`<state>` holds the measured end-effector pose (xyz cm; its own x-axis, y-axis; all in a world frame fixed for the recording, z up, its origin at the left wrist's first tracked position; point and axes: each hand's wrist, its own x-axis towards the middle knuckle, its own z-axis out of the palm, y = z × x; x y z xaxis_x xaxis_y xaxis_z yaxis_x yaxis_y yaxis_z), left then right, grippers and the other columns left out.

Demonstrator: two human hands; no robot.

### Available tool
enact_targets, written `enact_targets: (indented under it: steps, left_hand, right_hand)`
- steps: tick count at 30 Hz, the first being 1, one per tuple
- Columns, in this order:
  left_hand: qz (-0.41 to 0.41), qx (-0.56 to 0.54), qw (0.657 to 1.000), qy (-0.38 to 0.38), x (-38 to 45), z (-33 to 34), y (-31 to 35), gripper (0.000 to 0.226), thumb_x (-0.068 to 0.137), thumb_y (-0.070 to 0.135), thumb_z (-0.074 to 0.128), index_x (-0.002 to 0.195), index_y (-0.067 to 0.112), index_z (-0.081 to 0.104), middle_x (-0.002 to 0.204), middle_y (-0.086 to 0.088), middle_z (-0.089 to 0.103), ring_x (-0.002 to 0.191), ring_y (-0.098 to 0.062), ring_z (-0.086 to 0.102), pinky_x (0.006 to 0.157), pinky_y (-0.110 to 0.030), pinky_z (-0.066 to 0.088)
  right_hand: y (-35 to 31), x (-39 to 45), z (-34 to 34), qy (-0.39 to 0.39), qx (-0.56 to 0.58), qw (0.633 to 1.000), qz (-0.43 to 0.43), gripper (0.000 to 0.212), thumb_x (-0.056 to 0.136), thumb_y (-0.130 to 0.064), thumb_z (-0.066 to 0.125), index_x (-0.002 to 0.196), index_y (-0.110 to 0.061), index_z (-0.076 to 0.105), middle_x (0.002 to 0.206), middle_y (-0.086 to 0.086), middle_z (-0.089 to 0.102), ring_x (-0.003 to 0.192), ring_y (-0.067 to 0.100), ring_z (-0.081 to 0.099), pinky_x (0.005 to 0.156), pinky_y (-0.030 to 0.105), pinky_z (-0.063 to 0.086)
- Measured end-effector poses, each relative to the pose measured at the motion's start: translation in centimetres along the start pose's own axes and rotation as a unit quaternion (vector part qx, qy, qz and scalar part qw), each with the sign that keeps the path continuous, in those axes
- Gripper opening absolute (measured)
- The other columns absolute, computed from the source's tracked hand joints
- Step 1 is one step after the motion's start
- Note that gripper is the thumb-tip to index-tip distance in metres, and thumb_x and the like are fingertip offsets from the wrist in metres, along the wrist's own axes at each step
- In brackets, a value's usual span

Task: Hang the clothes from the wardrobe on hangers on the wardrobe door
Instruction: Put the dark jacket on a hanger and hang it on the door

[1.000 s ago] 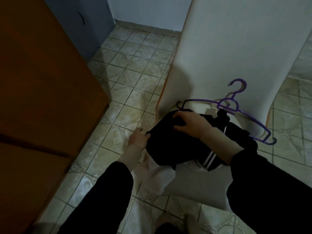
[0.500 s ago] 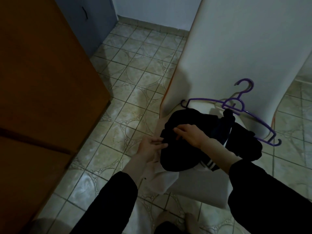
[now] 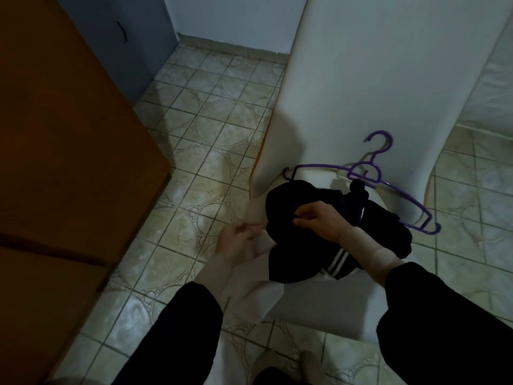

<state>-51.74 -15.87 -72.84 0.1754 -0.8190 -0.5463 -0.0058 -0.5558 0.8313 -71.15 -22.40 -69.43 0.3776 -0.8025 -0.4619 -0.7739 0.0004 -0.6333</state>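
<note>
Pinching the black garment [image 3: 291,207], the right hand [image 3: 319,220] curls; the left hand [image 3: 238,237] grips its edge.

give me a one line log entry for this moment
right hand: pinches black garment | left hand: at its edge | purple hanger: on chair

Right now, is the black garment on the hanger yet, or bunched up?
Bunched up. The black garment lies crumpled on the white chair, under the right hand; the purple hanger lies bare behind it.
</note>
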Motion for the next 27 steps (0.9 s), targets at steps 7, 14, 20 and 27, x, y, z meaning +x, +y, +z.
enact_targets:
  steps: [7,14,20,27]
  left_hand:
    - [0.026,0.123,0.975,-0.186,0.5,3.8,3.4,0.041,0.088,-0.002,0.056,0.127,0.007,0.049,0.107,-0.007,0.056,0.106,-0.016,0.05,0.077,-0.011,0.044]
    - [-0.019,0.097,0.959,-0.267,-0.4,8.3,6.5,0.02,0.092,0.0,0.05,0.108,0.005,0.06,0.062,-0.003,0.067,0.047,-0.008,0.062,0.052,-0.016,0.051]
    - [0.035,0.181,0.983,-0.023,1.8,9.9,5.2,0.015,0.091,0.006,0.053,0.098,0.004,0.067,0.078,-0.005,0.065,0.061,-0.014,0.056,0.06,-0.026,0.046]
    - [-0.001,0.19,0.982,-0.01,3.3,10.1,2.5,0.053,0.083,0.016,0.067,0.131,0.013,0.045,0.129,-0.01,0.055,0.119,-0.029,0.052,0.101,-0.043,0.044]
  right_hand:
    - [3.0,-3.5,-6.7,0.011,0.083,0.996,-0.021,0.009,0.086,-0.006,0.062,0.09,0.002,0.065,0.076,0.001,0.059,0.06,-0.009,0.053,0.067,0.008,0.04]
    - [8.1,-7.5,-13.4,0.186,-0.009,0.978,0.092,0.006,0.083,-0.01,0.066,0.088,-0.007,0.066,0.084,0.005,0.064,0.079,0.009,0.062,0.073,0.019,0.042]
    - [10.2,-8.7,-11.5,0.228,-0.149,0.938,0.214,0.026,0.087,-0.024,0.058,0.111,-0.013,0.063,0.108,0.016,0.067,0.1,0.034,0.062,0.084,0.04,0.051]
    - [8.2,-7.2,-7.1,0.228,-0.181,0.951,0.107,0.037,0.084,-0.012,0.053,0.121,-0.014,0.049,0.129,0.008,0.051,0.119,0.03,0.049,0.093,0.042,0.041]
